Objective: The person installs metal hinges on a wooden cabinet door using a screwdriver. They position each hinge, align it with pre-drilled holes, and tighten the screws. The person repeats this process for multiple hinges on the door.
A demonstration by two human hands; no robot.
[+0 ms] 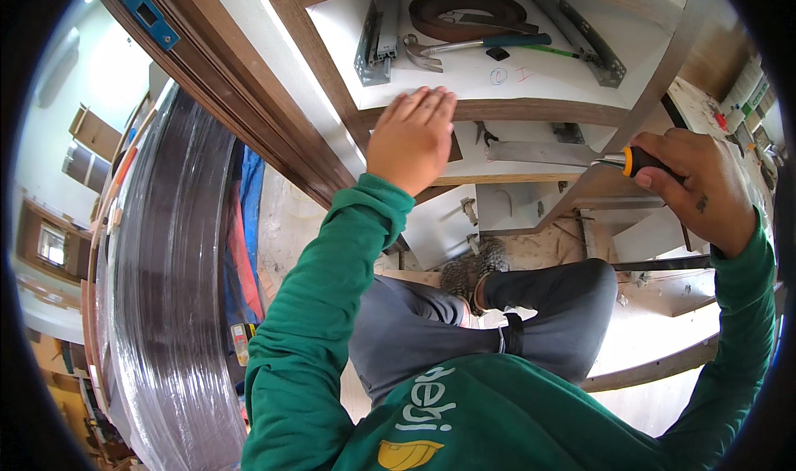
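My left hand (414, 139) lies with its fingers stretched out over the front wooden rail (531, 111) of an open cabinet compartment. Nothing shows in it, though the palm is hidden. On the right, my right hand (692, 181) is wrapped round the black and yellow handle of a chisel (547, 152). Its flat metal blade points left across the cabinet front, below that rail; whether it touches the wood I cannot tell. Inside the compartment, beyond my left hand, lie a claw hammer (477, 45), a coiled brown strip (435, 13) and a small black piece (497, 54).
Metal drawer slides (377, 44) line the compartment's sides. Pliers (483, 133) lie in the opening below. On the left stand a brown wooden frame (240, 98) with a blue latch plate (148, 11) and plastic-wrapped dark panels (166, 280). A cluttered worktop (701, 110) is at far right.
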